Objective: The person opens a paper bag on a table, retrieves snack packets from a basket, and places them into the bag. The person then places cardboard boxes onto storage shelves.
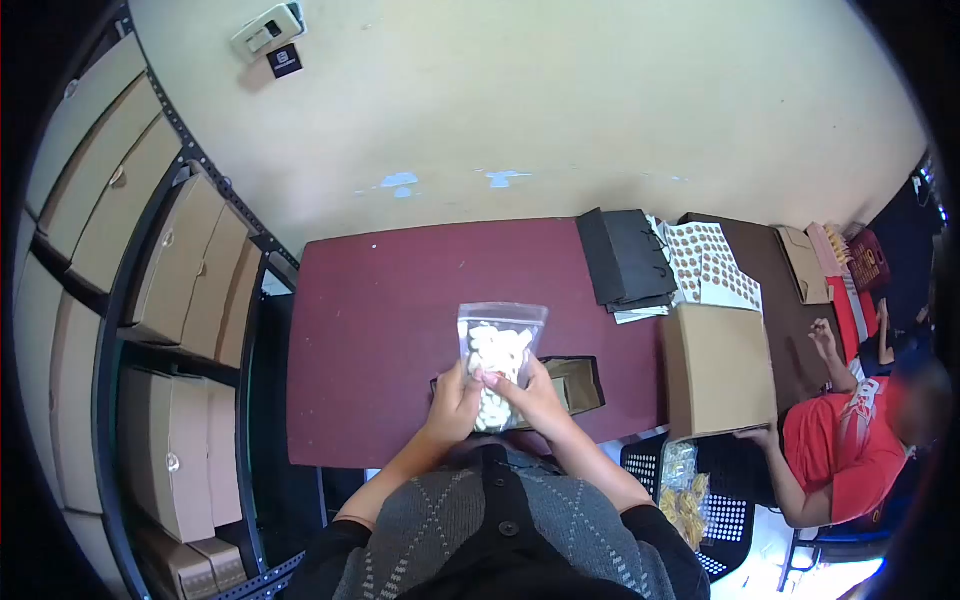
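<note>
A clear zip-top bag (500, 350) filled with small white pieces is held upright in front of me, over the table's near side. My left hand (456, 402) grips its left edge, thumb pressed on the front. On the right edge, my right hand (536, 400) is closed the same way, its thumb also across the front. The bag's top strip stands above the contents; whether the zip is sealed I cannot tell. Behind and below the bag, partly hidden by it and my hands, lies an open black-rimmed box or paper bag (582, 385).
The dark red table (380, 300) carries black paper bags (628, 258) and dotted sheets (705, 262) at back right. A cardboard box (722, 370) stands right, touched by a person in red (838, 450). A black basket (735, 520) holds packets. Shelves of boxes (165, 455) line the left.
</note>
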`<act>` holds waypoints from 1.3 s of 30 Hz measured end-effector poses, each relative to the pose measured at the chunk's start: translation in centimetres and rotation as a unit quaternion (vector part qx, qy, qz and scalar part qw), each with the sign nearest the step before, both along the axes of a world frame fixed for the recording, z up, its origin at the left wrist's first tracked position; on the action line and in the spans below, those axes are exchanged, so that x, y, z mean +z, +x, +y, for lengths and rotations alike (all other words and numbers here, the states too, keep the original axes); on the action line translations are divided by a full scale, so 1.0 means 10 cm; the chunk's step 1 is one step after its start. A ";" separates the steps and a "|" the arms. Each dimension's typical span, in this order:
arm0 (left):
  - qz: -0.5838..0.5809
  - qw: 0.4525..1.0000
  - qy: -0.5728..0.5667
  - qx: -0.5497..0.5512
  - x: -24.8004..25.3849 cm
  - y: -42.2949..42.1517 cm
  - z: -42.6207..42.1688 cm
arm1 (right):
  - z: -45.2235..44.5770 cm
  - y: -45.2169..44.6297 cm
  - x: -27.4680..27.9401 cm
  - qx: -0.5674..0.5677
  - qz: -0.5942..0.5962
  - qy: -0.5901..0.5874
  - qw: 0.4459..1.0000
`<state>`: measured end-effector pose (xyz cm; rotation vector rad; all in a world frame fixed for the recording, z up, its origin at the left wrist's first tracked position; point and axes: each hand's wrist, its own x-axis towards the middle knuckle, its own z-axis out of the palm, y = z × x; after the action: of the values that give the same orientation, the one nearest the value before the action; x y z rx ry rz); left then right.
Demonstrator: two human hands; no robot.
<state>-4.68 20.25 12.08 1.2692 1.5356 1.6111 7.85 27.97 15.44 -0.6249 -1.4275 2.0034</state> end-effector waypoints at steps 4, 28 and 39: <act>-0.016 0.996 -0.020 -0.085 0.05 0.01 0.09 | 0.12 0.14 -0.04 0.006 -0.027 -0.028 0.999; -0.015 0.994 0.004 -0.104 0.26 0.10 0.06 | 0.22 0.39 0.18 -0.122 -0.029 0.129 0.984; 0.091 0.992 0.049 -0.075 0.56 -0.04 0.13 | 0.13 0.60 0.38 -0.057 -0.097 0.379 0.919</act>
<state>-5.06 21.54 17.68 1.5829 1.4430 1.5254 13.84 29.26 19.28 -0.5362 -2.0554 1.1617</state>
